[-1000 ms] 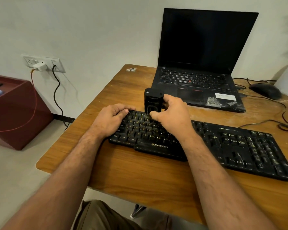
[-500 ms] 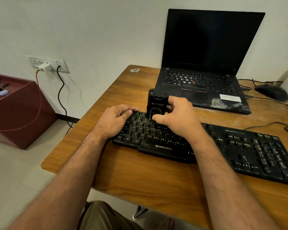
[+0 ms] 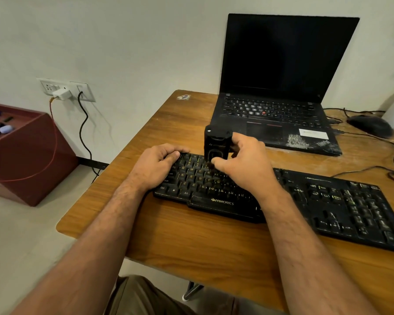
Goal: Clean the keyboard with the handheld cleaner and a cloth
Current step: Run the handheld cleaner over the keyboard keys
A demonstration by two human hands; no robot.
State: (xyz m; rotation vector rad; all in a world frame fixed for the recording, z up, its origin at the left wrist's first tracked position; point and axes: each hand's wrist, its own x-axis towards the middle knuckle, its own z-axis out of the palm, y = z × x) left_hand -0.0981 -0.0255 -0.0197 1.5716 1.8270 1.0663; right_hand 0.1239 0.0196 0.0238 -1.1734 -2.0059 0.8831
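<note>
The left hand (image 3: 156, 163) rests with fingers curled over the left end of the keyboard (image 3: 282, 201), pinning it as it did a second ago; to its right, the handheld cleaner (image 3: 216, 144) stands upright with its lower end on the upper key rows, gripped by the right hand (image 3: 243, 164) between thumb and curled fingers; its place on the keys has barely shifted over the last second, which suggests slow passes over the left block. The middle and right key sections lie uncovered, with open room rightward; the laptop (image 3: 275, 110) sits just behind, limiting travel away from the body; no cloth is visible.
</note>
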